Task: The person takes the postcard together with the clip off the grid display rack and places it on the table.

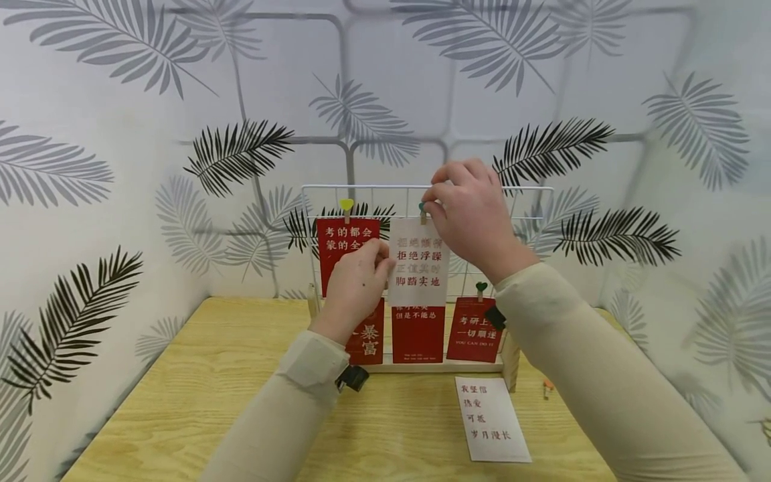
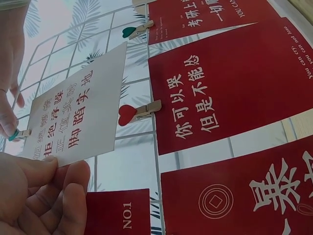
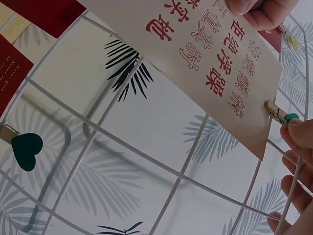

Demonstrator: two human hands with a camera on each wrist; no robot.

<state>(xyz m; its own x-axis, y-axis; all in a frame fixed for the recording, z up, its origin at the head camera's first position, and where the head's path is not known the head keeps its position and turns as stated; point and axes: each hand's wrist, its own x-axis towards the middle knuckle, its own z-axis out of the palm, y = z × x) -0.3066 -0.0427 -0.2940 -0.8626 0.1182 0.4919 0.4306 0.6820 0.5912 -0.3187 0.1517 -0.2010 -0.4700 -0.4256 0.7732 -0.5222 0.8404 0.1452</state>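
Against the upper middle of a white wire rack (image 1: 385, 187), a white card (image 1: 418, 264) with lines of red writing hangs between two hands. The left hand (image 1: 354, 288) pinches the card's left edge between thumb and curled fingers; the right hand (image 1: 472, 214) grips a small teal clip (image 3: 276, 112) at the card's top edge, its other fingers beyond a wire of the rack. Whether the clip bites the wire too, I cannot tell. To the left, an upper red card (image 1: 334, 258) hangs from a yellow heart clip (image 1: 347, 205), partly hidden by the left hand. Below are three more: a lower left red card (image 1: 370, 341), cut off by the left arm; a middle red card (image 1: 417, 338), its top covered by the white card in the head view, with a red heart clip (image 2: 128, 115) seen from the left wrist; and a lower right red card (image 1: 472, 328) under a green heart clip (image 1: 481, 287), its right edge overlapped by a black object on the right sleeve (image 1: 578, 361). On the wooden table (image 1: 211, 402), before the rack, lies a loose white card (image 1: 490, 422); an orange clip (image 1: 547, 386) rests to its right. Behind, a leaf-patterned wall (image 1: 397, 67).
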